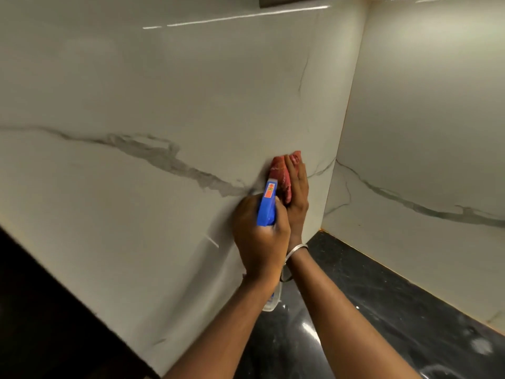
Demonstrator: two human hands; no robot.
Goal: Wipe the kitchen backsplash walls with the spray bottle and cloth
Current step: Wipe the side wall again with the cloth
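Observation:
My right hand (pixel 296 192) presses a red cloth (pixel 281 173) flat against the white marble backsplash (pixel 164 105), close to the inside corner. My left hand (pixel 259 233) grips a spray bottle by its neck; the blue trigger head (pixel 267 206) points at the wall just left of the cloth. The bottle's clear body (pixel 274 299) shows below my left wrist. A grey vein runs across the wall up to the cloth.
A second marble wall (pixel 423 132) meets the first at the corner on the right. A glossy black countertop (pixel 382 310) lies below, with pale smudges near its right end. A metal bangle (pixel 296 250) circles my right wrist.

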